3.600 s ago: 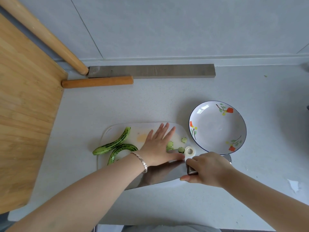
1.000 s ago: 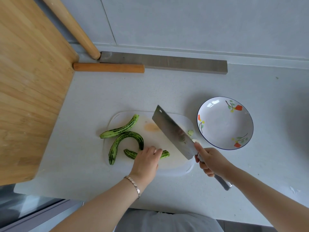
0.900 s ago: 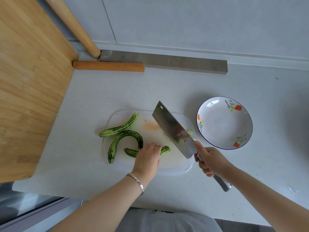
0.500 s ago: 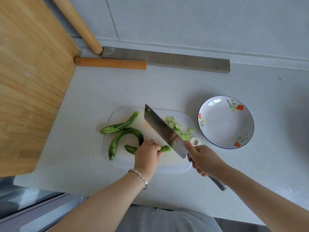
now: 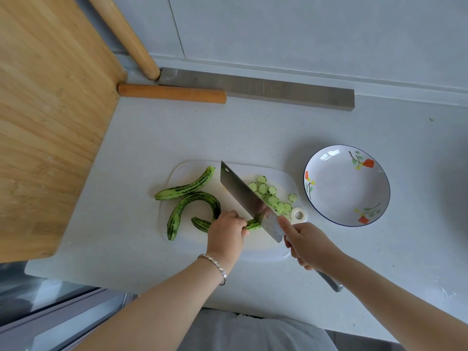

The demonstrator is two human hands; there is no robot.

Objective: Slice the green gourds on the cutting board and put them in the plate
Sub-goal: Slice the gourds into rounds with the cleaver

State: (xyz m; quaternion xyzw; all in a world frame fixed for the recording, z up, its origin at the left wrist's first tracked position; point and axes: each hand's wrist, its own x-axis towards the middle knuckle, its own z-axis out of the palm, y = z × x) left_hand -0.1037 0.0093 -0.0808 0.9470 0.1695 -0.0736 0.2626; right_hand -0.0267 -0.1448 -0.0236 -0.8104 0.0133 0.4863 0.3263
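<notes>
Left hand curls over, pinning the gourd stub on the cutting board, right hand grips the cleaver; stub likely firm, light, slick at the cut, so hold left of blade.

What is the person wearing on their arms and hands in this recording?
No sleeves, gloves or rings are visible in the head view. The left hand has a silver-coloured bracelet of flat links at its wrist. The right hand has nothing worn at its wrist.
</notes>
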